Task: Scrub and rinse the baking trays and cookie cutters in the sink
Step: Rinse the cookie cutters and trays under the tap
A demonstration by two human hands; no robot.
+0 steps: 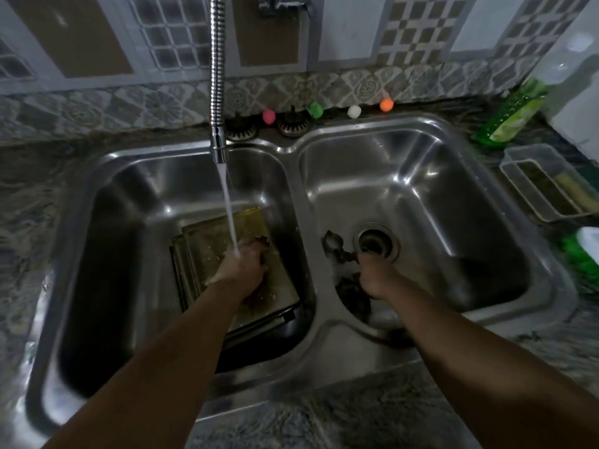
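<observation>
Stacked baking trays [207, 244], smeared with residue, lie tilted in the left basin of the steel double sink [301, 147]. Water from the flexible tap [217, 92] falls onto my left hand [241, 268], which holds a dark cookie cutter [263, 243] over the trays. My right hand [377, 277] is down in the right basin beside the drain [376, 243]; its fingers are curled over a cookie cutter [348, 256]. More dark cutters [332, 243] lie near it on the basin floor, some [351, 298] under my wrist.
A green dish-soap bottle [512, 115] leans at the back right. A clear plastic container [547, 186] with a sponge sits on the right counter, with something green and white [583, 254] below it. Small coloured balls [316, 110] and two spare strainers [293, 126] line the back ledge.
</observation>
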